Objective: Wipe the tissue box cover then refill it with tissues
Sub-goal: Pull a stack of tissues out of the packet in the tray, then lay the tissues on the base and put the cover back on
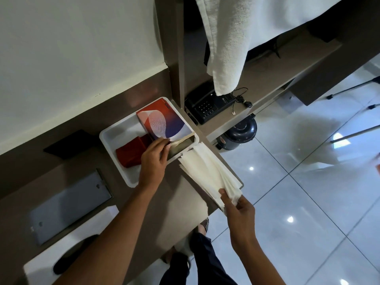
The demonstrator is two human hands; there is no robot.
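A white tray (115,138) sits on the brown counter (181,204). In it lies a flat box with a red, blue and white pattern (164,120), its near end open and dark inside (181,147). My left hand (153,161) reaches into the tray and pinches the box's near edge at that opening. A red folded cloth (129,153) lies beside the box, partly under my hand. My right hand (238,212) grips the near end of a thick stack of white tissues (205,169). The stack's far end reaches the box's open mouth.
A white box with a dark oval slot (67,254) stands at the bottom left, next to a grey plate (67,204) set in the counter. A black telephone (205,105) sits on a lower shelf under a hanging white towel (226,42). A dark round bin (240,132) stands on the glossy tiled floor.
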